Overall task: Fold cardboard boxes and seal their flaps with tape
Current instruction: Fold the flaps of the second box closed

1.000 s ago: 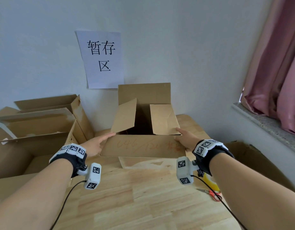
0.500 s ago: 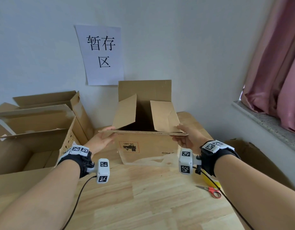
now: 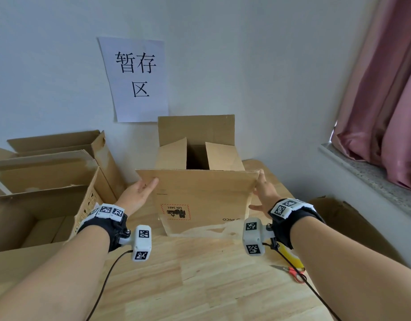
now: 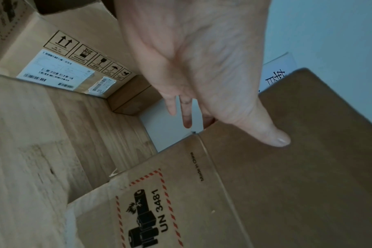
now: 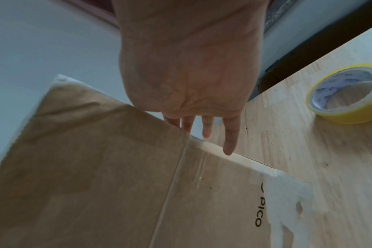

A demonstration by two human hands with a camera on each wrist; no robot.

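Observation:
A brown cardboard box (image 3: pixel 204 212) with a UN 3481 label stands on the wooden table (image 3: pixel 188 274), its top flaps apart. The near flap (image 3: pixel 199 181) stands upright. My left hand (image 3: pixel 139 193) holds this flap's left edge: in the left wrist view the thumb (image 4: pixel 274 137) lies on the flap's outer face (image 4: pixel 297 159) and the fingers reach behind it. My right hand (image 3: pixel 263 191) lies with straight fingers (image 5: pixel 229 142) along the flap's right edge (image 5: pixel 117 167). A yellow tape roll (image 5: pixel 346 94) lies on the table to the right, partly hidden behind my right wrist in the head view.
Red-handled scissors (image 3: pixel 292 272) lie near the table's right edge. Several open cardboard boxes (image 3: pixel 44 181) crowd the left side. A paper sign (image 3: pixel 135 77) hangs on the wall behind. A window sill (image 3: pixel 373 177) and pink curtain (image 3: pixel 389 89) are at right, with more cardboard (image 3: pixel 352 218) below.
The near flap hung down over the box front, then came level, and now stands upright. Both hands rose with it along its edges.

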